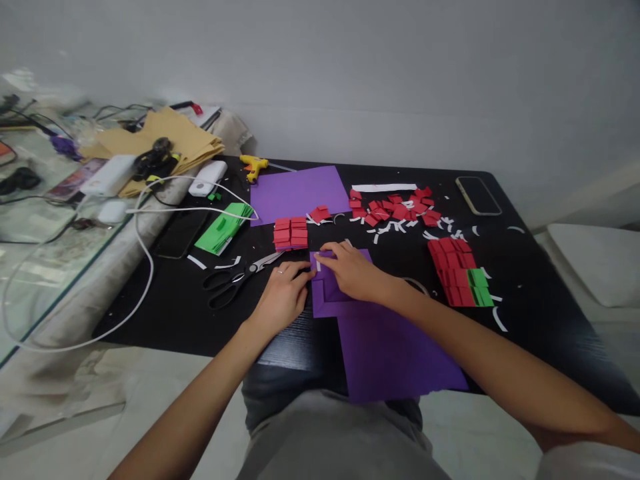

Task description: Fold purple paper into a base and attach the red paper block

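Note:
A folded purple paper piece lies on the black table in front of me, with a thin white strip near its upper left corner. My left hand has its fingers bent together at that corner's left edge. Over the top of the piece rests my right hand, its fingertips pinching the same corner, close to the left ones. Part of the piece is hidden beneath the right hand. A larger purple sheet extends under the right forearm to the table's front edge. Black-handled scissors lie left of my left hand.
Red paper bundles, loose red pieces and white scraps lie beyond my hands. A red and green assembly and a phone are rightward. Green papers, a yellow glue gun and a white cable are leftward.

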The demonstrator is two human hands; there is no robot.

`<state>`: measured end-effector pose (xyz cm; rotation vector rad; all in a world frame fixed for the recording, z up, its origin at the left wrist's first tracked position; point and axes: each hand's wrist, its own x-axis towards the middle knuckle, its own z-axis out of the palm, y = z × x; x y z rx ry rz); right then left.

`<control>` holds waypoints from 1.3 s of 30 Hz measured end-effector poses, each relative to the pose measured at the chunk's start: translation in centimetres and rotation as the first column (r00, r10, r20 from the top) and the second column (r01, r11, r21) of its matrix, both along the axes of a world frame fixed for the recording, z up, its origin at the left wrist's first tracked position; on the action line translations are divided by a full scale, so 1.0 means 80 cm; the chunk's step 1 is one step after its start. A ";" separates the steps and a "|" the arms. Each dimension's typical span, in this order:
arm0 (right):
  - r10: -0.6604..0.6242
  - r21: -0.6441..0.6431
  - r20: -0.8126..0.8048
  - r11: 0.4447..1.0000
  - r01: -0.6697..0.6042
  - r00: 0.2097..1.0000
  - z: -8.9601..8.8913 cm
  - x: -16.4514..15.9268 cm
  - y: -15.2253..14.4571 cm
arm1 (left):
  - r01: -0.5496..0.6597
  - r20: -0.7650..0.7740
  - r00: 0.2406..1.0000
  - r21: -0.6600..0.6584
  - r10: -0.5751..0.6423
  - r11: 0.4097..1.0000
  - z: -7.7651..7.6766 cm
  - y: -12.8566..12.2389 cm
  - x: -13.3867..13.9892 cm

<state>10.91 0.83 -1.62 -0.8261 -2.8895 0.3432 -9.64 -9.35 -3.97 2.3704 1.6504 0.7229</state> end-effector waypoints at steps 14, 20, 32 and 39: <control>-0.365 -0.194 0.022 0.912 0.362 0.931 0.013 -0.042 0.021 | -0.013 0.109 0.994 -0.002 0.013 1.000 -0.006 0.001 -0.002; -0.358 -0.405 -0.022 0.857 0.319 0.933 0.022 -0.043 0.036 | -0.132 0.368 0.915 -0.119 0.167 0.984 -0.001 0.004 -0.001; -0.369 -0.685 -0.270 0.723 0.091 0.889 0.050 -0.015 0.078 | 0.186 0.668 0.685 -0.547 0.292 0.816 0.042 0.091 0.007; -0.400 -0.695 -0.370 0.718 0.036 0.838 0.044 -0.004 0.074 | 0.193 0.727 0.614 -0.515 0.307 0.835 0.026 0.086 0.010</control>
